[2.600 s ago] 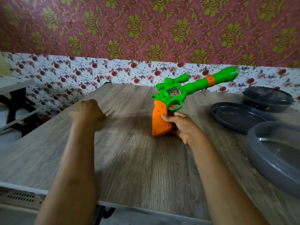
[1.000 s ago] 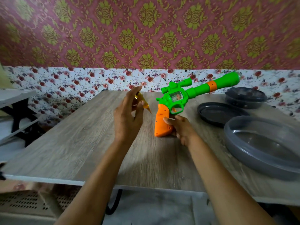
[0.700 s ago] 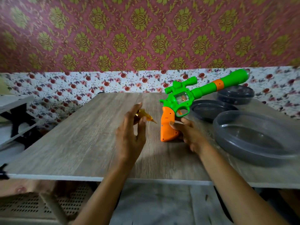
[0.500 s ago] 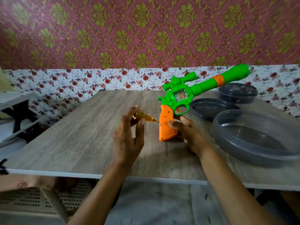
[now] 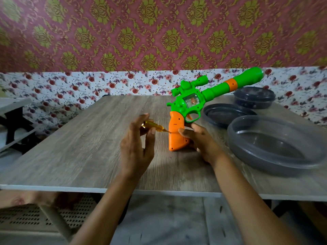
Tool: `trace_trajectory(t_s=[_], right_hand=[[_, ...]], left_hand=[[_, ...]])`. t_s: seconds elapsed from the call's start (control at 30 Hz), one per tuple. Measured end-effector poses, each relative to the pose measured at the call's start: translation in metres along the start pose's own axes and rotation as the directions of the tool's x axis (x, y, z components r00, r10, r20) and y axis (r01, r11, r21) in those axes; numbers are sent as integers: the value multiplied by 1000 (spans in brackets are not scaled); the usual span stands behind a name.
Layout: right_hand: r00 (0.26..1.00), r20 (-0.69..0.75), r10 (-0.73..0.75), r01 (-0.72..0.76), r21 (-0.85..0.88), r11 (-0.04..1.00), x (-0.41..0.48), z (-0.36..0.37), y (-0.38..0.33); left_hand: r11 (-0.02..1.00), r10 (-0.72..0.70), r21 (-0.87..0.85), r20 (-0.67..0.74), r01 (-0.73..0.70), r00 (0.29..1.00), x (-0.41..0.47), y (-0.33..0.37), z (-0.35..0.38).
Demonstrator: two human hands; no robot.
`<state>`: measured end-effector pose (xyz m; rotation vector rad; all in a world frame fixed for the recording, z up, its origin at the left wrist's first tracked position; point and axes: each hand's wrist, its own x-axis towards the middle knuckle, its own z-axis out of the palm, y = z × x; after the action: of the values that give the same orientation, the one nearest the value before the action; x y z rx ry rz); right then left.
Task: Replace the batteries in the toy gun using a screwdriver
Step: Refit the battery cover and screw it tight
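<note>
A green and orange toy gun stands on the butt of its orange grip near the middle of the wood-grain desk, with its long green barrel slanting up and away to the right. The right hand holds the grip from the right side. Its thumb lies across the near face and its other fingers curl round the back edge just under the trigger guard. The left hand is raised just left of the gun and pinches a small amber-handled screwdriver between the thumb and the first fingers, while the remaining fingers stay loosely extended. The screwdriver lies nearly level, pointing right, and its thin metal tip touches the left edge of the grip about halfway up. The frame is too soft to show whether the tip sits in a screw head. To the right of the gun, a shallow dark dish rests on the desk. Behind it is a lidded dark tub, and nearer the front edge is a large translucent grey bowl. Floral wallpaper covers the wall behind the desk.
</note>
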<state>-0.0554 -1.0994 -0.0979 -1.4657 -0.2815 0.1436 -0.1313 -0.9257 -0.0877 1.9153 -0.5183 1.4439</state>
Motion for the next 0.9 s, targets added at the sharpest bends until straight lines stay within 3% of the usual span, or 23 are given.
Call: trace_trajectory(t_s=[0.9], right_hand=[[1000, -14, 18, -18, -3, 1000, 7, -4, 5]], left_hand=[[1000, 29, 1, 34, -29, 999, -1, -2, 1]])
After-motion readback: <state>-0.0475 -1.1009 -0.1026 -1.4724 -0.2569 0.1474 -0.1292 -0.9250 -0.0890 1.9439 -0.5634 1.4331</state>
